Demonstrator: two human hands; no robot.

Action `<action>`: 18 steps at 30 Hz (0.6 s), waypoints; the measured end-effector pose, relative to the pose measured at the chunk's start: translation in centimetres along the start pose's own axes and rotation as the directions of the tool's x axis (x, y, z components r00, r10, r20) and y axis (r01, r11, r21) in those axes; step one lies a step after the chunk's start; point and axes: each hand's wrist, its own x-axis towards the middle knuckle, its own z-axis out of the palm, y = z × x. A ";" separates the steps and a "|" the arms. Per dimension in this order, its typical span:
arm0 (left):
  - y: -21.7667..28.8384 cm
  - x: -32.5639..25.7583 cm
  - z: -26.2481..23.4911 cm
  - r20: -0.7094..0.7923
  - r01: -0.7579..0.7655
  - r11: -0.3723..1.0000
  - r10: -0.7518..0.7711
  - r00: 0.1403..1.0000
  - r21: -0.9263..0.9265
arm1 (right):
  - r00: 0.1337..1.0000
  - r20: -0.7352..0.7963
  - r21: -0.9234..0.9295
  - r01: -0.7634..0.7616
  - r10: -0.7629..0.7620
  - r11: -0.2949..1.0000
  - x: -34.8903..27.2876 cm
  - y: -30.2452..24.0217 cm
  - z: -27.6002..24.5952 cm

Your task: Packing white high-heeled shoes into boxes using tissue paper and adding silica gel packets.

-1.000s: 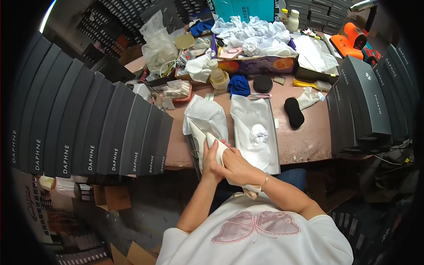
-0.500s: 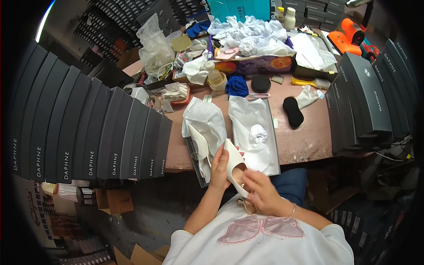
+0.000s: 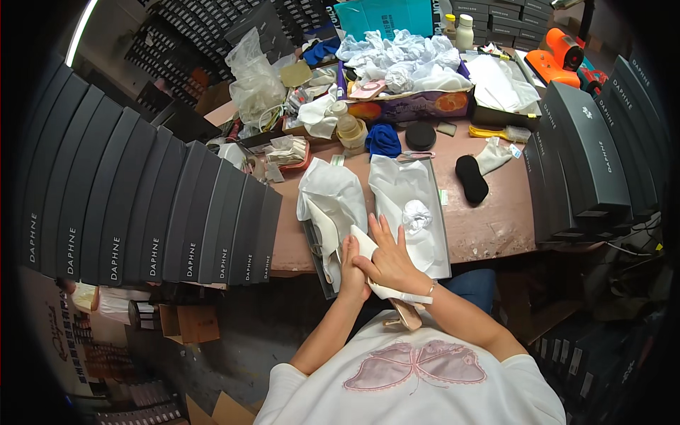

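Head view: both hands (image 3: 372, 261) grip a white heeled shoe (image 3: 386, 287) (heel toward body).

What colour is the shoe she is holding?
White, with a tan heel; the head view shows the shoe in both hands.
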 end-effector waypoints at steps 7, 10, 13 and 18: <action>1.2 -1.3 1.7 -0.077 -0.097 0.991 0.089 0.993 -0.096 | 0.984 0.176 0.372 -0.078 0.012 0.925 2.0 -0.8 -1.1; 2.3 -1.8 2.0 0.045 -0.136 0.988 0.140 0.989 -0.075 | 0.967 0.204 0.260 0.099 -0.155 0.960 1.7 -2.0 -3.8; 3.4 -2.1 2.7 0.109 -0.113 0.990 0.121 0.987 -0.079 | 0.940 0.186 0.181 0.254 -0.286 0.950 1.1 -1.4 -4.7; 3.6 -0.8 1.0 0.078 -0.003 0.998 0.008 0.997 -0.064 | 0.931 0.199 0.132 0.283 -0.305 0.950 -3.0 -2.7 -5.3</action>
